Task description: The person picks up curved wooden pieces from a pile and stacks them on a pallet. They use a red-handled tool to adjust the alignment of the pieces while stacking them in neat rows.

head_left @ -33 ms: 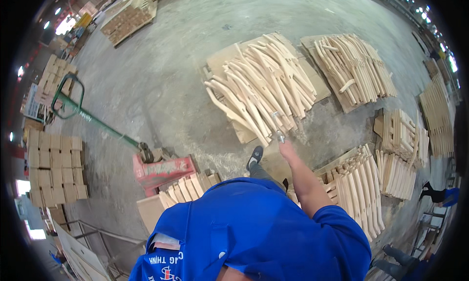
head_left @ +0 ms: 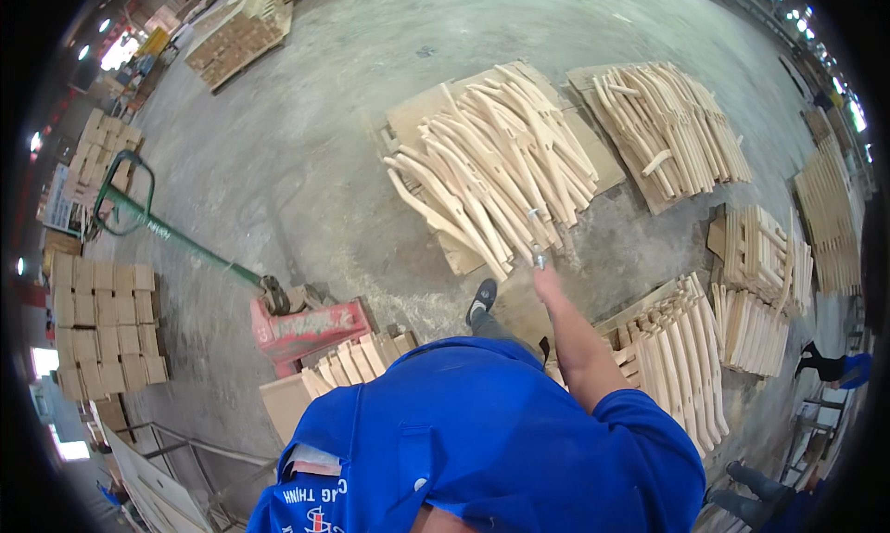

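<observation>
My right hand (head_left: 547, 278) reaches forward from the blue sleeve, its fingers closed round a slim silvery metal tool (head_left: 540, 255). The tool's kind is too small to tell. Its far end points at the near edge of a pile of pale curved wooden pieces (head_left: 505, 158); whether it touches them I cannot tell. Those pieces lie side by side, some crossing, over a cardboard sheet (head_left: 431, 107) on the floor. My left hand does not show.
At left stands a red pallet jack (head_left: 311, 329) with a green handle (head_left: 190, 241). More curved wooden pieces form a stack at right (head_left: 663, 125) and another near my right arm (head_left: 681, 357). Stacked cartons (head_left: 107, 320) line the left side. A person's legs (head_left: 756, 496) show lower right.
The tool and my right hand have shifted very slightly right and nearer to me. The view has turned a little; the wooden piles look the same.
</observation>
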Action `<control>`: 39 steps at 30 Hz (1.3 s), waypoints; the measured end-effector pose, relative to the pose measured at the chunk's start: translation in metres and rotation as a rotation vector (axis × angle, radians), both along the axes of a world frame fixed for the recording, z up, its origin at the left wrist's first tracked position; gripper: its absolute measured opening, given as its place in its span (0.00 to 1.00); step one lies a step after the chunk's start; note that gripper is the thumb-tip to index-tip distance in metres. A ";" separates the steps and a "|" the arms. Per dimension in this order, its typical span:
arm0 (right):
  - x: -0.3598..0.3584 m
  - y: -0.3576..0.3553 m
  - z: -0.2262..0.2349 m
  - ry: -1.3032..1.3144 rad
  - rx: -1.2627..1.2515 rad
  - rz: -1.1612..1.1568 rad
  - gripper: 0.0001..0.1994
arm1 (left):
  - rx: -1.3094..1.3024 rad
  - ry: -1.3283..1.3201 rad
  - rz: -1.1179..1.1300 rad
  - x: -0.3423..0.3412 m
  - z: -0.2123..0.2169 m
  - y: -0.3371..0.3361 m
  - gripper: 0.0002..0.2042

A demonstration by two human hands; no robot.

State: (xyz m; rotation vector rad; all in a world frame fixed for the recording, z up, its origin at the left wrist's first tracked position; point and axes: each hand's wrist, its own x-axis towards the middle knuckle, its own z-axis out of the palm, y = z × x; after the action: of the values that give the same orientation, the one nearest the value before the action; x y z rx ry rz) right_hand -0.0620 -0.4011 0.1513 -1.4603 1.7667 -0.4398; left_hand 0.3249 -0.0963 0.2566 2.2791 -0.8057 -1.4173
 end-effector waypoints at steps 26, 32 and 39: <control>0.051 -0.157 0.022 -0.295 0.723 -0.104 0.16 | 0.021 -0.133 -0.016 0.060 0.005 -0.185 0.24; 0.004 -0.127 0.018 -0.442 0.455 -0.679 0.16 | 0.130 -0.205 -0.357 0.118 -0.002 -0.233 0.24; 0.073 -0.222 0.065 -0.134 0.024 -0.312 0.20 | 0.078 -0.136 -0.492 0.205 0.002 -0.442 0.23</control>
State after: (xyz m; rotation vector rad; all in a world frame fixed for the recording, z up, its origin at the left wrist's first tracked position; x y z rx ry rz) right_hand 0.0110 -0.6228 0.2166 -1.1127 1.8886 -0.6579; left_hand 0.5302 -0.5381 0.2585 2.3562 -1.4562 -1.5156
